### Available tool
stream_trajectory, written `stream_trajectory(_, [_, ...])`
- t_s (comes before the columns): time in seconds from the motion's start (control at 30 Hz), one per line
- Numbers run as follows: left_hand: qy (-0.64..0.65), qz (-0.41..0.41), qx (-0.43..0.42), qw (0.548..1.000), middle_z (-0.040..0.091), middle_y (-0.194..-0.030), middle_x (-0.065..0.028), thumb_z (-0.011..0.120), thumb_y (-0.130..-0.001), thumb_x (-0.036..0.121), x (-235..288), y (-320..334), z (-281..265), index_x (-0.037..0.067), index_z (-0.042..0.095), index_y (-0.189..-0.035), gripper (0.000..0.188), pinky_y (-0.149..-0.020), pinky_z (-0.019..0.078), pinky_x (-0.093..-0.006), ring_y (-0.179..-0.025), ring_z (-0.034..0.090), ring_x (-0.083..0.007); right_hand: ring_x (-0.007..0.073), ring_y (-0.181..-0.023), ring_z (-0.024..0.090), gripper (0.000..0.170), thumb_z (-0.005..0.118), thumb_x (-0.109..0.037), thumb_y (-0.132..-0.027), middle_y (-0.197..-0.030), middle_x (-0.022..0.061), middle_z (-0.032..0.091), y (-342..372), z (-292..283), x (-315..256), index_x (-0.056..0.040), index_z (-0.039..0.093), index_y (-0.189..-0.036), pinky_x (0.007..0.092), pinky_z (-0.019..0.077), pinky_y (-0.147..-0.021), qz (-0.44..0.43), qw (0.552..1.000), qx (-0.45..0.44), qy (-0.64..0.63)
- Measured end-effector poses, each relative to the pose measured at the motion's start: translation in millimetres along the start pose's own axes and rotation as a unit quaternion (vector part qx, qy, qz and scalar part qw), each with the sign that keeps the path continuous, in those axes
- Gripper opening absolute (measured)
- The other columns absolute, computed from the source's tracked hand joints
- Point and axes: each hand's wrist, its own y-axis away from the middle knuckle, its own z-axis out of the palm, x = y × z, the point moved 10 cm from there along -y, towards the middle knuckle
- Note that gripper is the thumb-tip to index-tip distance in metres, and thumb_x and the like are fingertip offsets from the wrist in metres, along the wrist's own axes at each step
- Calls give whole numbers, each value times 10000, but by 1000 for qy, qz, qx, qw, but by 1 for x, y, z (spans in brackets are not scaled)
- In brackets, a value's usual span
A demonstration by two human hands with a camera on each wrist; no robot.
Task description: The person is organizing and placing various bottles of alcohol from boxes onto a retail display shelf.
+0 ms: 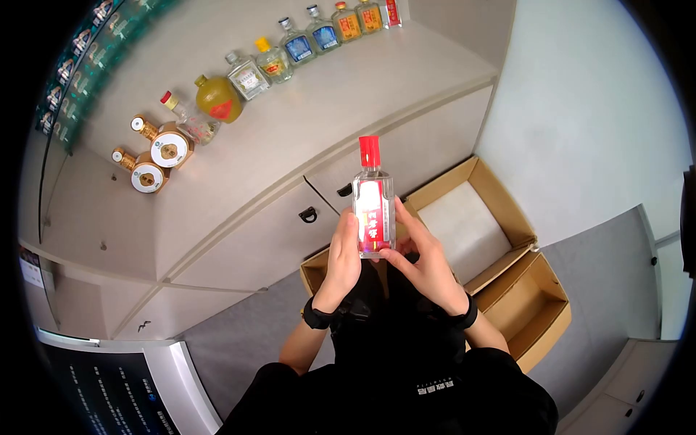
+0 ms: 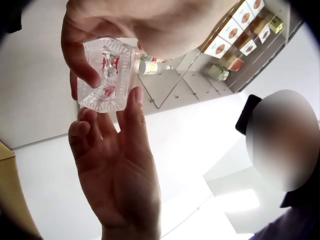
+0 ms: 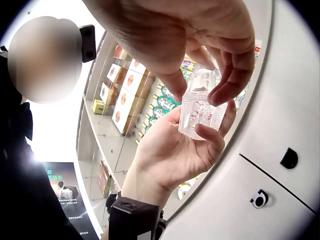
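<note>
A clear square glass liquor bottle [image 1: 373, 217] with a red cap and a red-and-white label is held upright in the head view, label facing up. My left hand [image 1: 344, 255] grips its left side, the thumb along the edge and the other fingers mostly hidden behind. From the right, my right hand [image 1: 429, 267] pinches the lower part, its thumb at the bottom corner and a finger along the side. Both wrist views look at the ribbed glass base of the bottle [image 2: 107, 75], with fingers of both hands around it.
Several liquor bottles, among them a yellow-brown jug [image 1: 217, 99], stand in a row on the shelf [image 1: 377, 87] ahead. Cabinet doors with black handles [image 1: 308, 214] lie below. Two open cardboard boxes [image 1: 525, 297] are on the floor at right, a screen [image 1: 109, 388] at lower left.
</note>
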Motion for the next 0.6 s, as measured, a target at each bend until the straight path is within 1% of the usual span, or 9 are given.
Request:
stream_trajectory(0.17, [-7, -1, -9, 1000, 591, -891, -81, 201, -986, 380, -5, -1, 4, 21, 439, -1109, 448, -519, 463, -215, -676, 592, -106, 138, -631, 512, 734, 681, -86, -779, -848, 95, 499, 1, -5, 2, -56, 279, -1393, 250, 464, -577, 6, 1000, 6, 19])
stream_trajectory(0.4, [-17, 4, 4, 1000, 588, -889, -84, 206, -985, 388, -2, -2, 1, 15, 438, -1115, 458, -522, 473, -218, -686, 602, -115, 133, -618, 504, 729, 683, -79, -775, -832, 88, 492, -2, -4, 1, -59, 291, -1389, 244, 459, -558, -2, 1000, 3, 13])
stream_trajectory(0.47, [-17, 0, -2, 1000, 583, -920, -88, 220, -986, 376, -2, -2, 1, 10, 433, -1131, 448, -584, 489, -226, -720, 606, -116, 130, -614, 500, 728, 686, -75, -771, -828, 85, 490, -3, -3, 1, -55, 296, -1386, 242, 456, -553, -3, 1000, 4, 14])
stream_trajectory(0.5, [-17, 1, -2, 1000, 583, -920, -88, 220, -986, 376, -2, -2, 2, 10, 433, -1131, 448, -584, 489, -226, -720, 606, -116, 142, -630, 521, 737, 694, -104, -768, -839, 92, 503, -3, -2, 1, -45, 294, -1384, 247, 465, -563, 3, 1000, 1, 23])
stream_trajectory(0.53, [-15, 12, 9, 1000, 572, -959, -100, 235, -988, 361, -1, -1, 1, 2, 423, -1149, 436, -649, 485, -241, -783, 599, -126, 155, -645, 543, 748, 703, -134, -765, -849, 99, 516, -4, -2, 2, -35, 291, -1382, 252, 474, -574, 8, 999, -2, 32])
stream_trajectory(0.57, [-13, 22, 20, 999, 561, -998, -111, 251, -989, 345, 0, -1, 0, -7, 413, -1167, 426, -714, 482, -256, -846, 592, -137, 155, -645, 543, 748, 703, -134, -765, -849, 99, 516, -5, -1, 1, -35, 291, -1382, 252, 474, -574, 7, 999, -1, 33])
stream_trajectory(0.6, [-12, 24, 18, 999, 561, -998, -111, 251, -989, 345, 0, 0, 0, -7, 413, -1167, 426, -714, 482, -256, -846, 592, -137, 184, -681, 570, 774, 711, -182, -758, -884, 115, 535, -6, -1, -3, -22, 280, -1381, 268, 486, -590, -11, 997, 10, 69])
